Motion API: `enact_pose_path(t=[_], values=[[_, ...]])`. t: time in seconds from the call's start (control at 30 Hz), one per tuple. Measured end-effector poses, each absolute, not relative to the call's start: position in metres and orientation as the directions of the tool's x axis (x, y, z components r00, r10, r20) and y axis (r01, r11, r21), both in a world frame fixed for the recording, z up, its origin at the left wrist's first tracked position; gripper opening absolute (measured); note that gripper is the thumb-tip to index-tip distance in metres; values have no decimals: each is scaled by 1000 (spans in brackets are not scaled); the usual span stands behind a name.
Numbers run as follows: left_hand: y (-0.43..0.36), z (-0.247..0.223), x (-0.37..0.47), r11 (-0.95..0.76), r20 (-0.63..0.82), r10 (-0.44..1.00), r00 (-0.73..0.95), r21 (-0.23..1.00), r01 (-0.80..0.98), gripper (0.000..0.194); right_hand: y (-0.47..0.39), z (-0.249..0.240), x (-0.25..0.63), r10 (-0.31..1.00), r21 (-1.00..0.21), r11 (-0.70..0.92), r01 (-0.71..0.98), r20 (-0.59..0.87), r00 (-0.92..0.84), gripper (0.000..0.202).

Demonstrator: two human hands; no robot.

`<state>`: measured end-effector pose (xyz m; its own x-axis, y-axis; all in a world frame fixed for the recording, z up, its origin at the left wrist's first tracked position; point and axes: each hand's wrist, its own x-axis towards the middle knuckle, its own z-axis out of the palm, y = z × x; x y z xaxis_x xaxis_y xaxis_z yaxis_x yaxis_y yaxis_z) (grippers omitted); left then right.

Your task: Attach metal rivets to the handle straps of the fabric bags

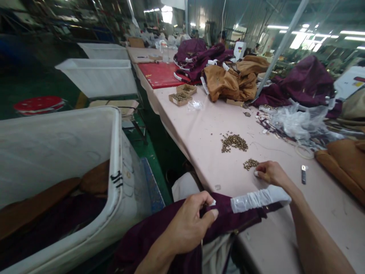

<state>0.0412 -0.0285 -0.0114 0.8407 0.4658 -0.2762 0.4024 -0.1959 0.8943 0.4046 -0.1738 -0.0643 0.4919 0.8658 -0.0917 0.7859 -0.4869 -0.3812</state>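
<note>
Fluorescent tubes [353, 33] lit the far side of the workshop, and a long table with a pale pink cover [188, 129] ran away from the person toward a flat red board [156, 74] and heaped plum and tan fabric bags [228, 82]. On the left stood a deep white plastic bin [115, 152] with brown and purple material [95, 179] down inside.

At the table's near edge lay a dark purple fabric bag [151, 226], its pale lining [218, 249] showing at the opening and its strap wrapped in a crinkled white covering [251, 199]. The person's left hand [188, 220] was over the bag, just left of the wrapped strap, thumb and forefinger curled close to each other; I couldn't tell whether they had anything between them.

Beyond the strap, the right hand [270, 173] reached down to the tabletop, its fingertips drawn together just beside the near right side of a small pile of bronze-coloured metal pieces [251, 164]. Whether they had closed on one was hidden from me. A larger pile of similar pieces [234, 143] lay farther off to the left, and two small open cardboard boxes [180, 99] of such pieces sat beyond it.
</note>
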Motion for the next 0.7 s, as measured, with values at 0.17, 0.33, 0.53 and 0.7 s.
enact_pose_path(t=[0.17, 0.33, 0.53, 0.7], values=[[-28, -10, 43, -217, -240, 491, 837, 897, 385, 18, -176, -80, 406, 865, -426, -484, 765, -101, 491, 23], [-29, -12, 42, -196, -226, 511, 829, 909, 369, 19, -180, -84, 413, 872, -451, -473, 757, -117, 476, 26], [-34, -13, 38, -155, -203, 537, 819, 930, 332, 17, -192, -93, 412, 914, -501, -387, 774, -100, 393, 25], [-36, -15, 34, -177, -216, 527, 822, 918, 354, 17, -198, -87, 417, 933, -525, -281, 804, 47, 356, 21]])
